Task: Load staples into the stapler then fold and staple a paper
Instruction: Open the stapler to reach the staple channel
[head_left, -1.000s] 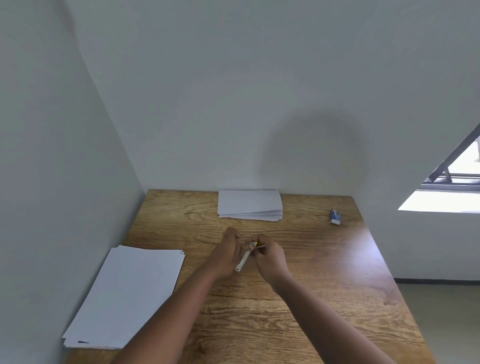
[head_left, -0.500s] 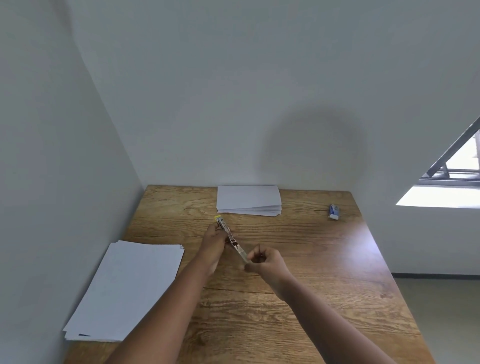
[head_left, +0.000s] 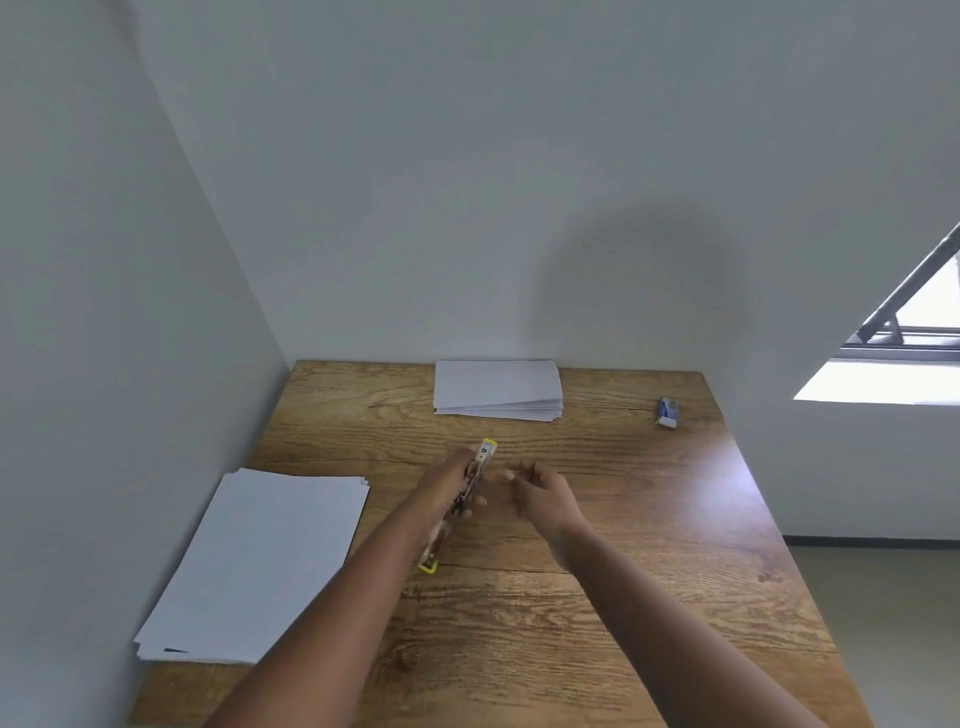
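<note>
Now, working from the biggest thing down, we are at the wooden table (head_left: 597, 597) in a corner of white walls, with a large stack of flat paper (head_left: 260, 561) at its left edge and a smaller stack of folded sheets (head_left: 496, 387) at the far edge against the wall. Well apart from both, near the far right corner, lies a small blue and white box (head_left: 667, 412), which we take to be the staples, though it is too small to read. We judge that we are in the loading step: the stapler (head_left: 460, 504), yellow at both ends, appears swung open into one long line over the middle of the table, and no paper is in hand. Our left hand (head_left: 449, 486) grips the stapler around its middle, fingers curled round it, holding it just above the wood or resting on it; we cannot tell which. Our right hand (head_left: 540, 493) hangs just beside the stapler's far half with its fingers loosely bent; it seems to hold nothing, though a staple strip would be too small to see here. The next move, as we read it, calls for the right hand to get a strip into the open channel, keeping the stapler steady and level.
</note>
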